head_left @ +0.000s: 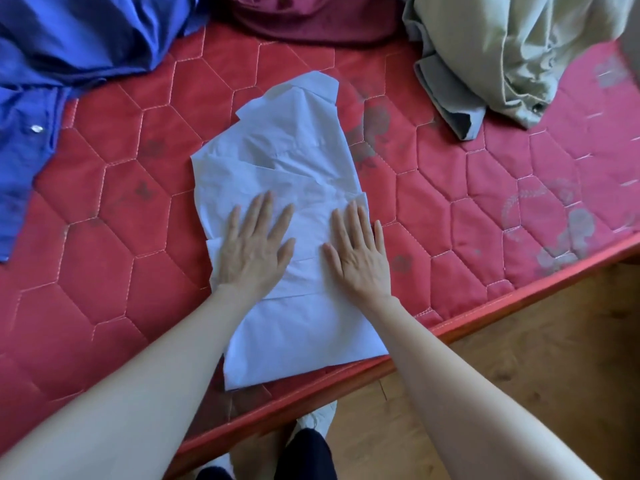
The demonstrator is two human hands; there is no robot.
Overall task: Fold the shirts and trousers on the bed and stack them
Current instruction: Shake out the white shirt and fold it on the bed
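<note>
A white shirt lies on the red quilted mattress, its sides folded in to a long narrow shape with the collar at the far end. My left hand presses flat on its middle, fingers straight and spread. Beside it, my right hand also lies flat on the shirt near its right edge. A crumpled blue shirt sits at the far left. Beige trousers are heaped at the far right. A maroon garment lies at the far middle.
The mattress's red front edge runs diagonally from lower left to upper right. Below it is a wooden floor. My feet in white slippers stand close to the bed edge.
</note>
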